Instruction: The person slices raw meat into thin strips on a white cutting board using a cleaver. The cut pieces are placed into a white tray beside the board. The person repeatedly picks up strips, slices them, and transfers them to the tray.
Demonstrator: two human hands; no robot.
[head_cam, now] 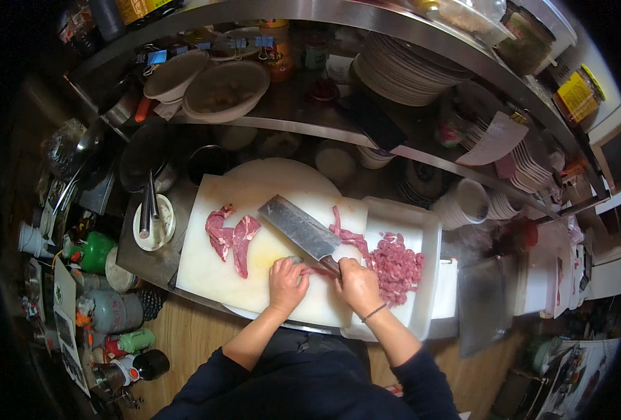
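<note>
My right hand [359,286] grips the handle of a Chinese cleaver [301,228], its broad blade slanting up and left above a white cutting board [205,283]. My left hand [288,283], fingers curled, rests on the board and holds a mostly hidden strip of raw meat [313,271]. A small greyish thing [295,259] shows at its fingertips; I cannot tell what it is. Two pieces of raw red meat [241,247] lie left of the blade. Another strip [350,237] lies to its right. Diced meat [396,268] fills part of a white plastic tub [430,294] on the right.
A metal shelf [310,132] crosses behind the board, bearing stacked plates [407,71], bowls [226,94] and a dark flat object [372,122]. Left of the board, utensil handles rest over a white plate [166,231]. Stacked white bowls [460,205] stand behind the tub.
</note>
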